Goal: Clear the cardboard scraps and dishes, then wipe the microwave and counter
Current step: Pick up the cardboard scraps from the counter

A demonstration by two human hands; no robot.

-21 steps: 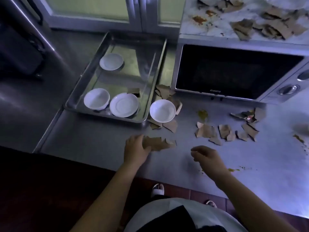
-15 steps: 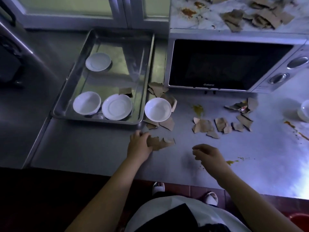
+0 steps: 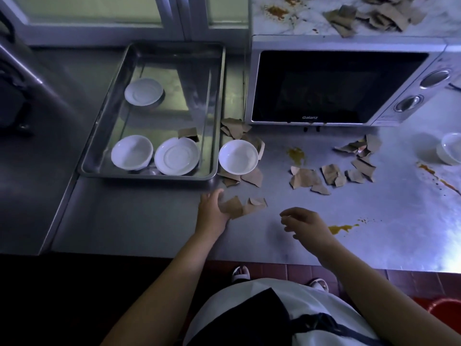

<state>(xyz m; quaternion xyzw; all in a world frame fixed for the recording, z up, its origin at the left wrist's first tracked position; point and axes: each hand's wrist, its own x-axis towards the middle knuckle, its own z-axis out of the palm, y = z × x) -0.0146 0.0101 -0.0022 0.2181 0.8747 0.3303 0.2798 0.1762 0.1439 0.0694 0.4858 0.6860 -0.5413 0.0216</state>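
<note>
My left hand [image 3: 212,212] lies on the steel counter [image 3: 149,221] and grips a bunch of brown cardboard scraps [image 3: 240,207] that stick out to its right. My right hand [image 3: 305,223] hovers just right of them, fingers loosely curled, holding nothing. A white bowl [image 3: 238,157] stands on more scraps [image 3: 253,177] beside the metal tray [image 3: 149,176]. The tray holds a bowl [image 3: 131,152], two saucers [image 3: 177,156] [image 3: 144,91] and one scrap [image 3: 187,133]. Other scraps [image 3: 324,174] lie in front of the microwave [image 3: 324,86], and a heap [image 3: 374,15] sits on its top.
Yellow stains mark the counter [image 3: 296,154] [image 3: 343,228] and the microwave's top [image 3: 275,8]. Another white bowl [image 3: 452,151] sits at the far right edge. A red bin [image 3: 444,308] stands on the floor at the lower right. A window runs along the back.
My left hand has stayed on the bunch of scraps, its thumb now spread wider. My right hand's fingers have loosened a little. My head has shifted, so the scene sits differently in view.
</note>
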